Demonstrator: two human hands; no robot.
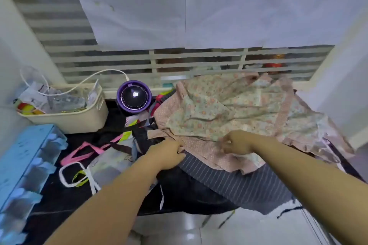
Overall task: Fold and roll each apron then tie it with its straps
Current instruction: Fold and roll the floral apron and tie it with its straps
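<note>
Beside the packet-filled cream basket (79,117), left hand (169,154) and right hand (238,143) pinch the floral apron (229,109).

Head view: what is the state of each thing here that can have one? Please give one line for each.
floral apron: spread open, crumpled, not folded, not rolled, lying on the striped apron.
striped apron: partly covered by it, not rolled.
left hand: pinches the floral apron's near edge.
right hand: grips the floral apron's cloth.
cream basket: open, full of bags.
</note>
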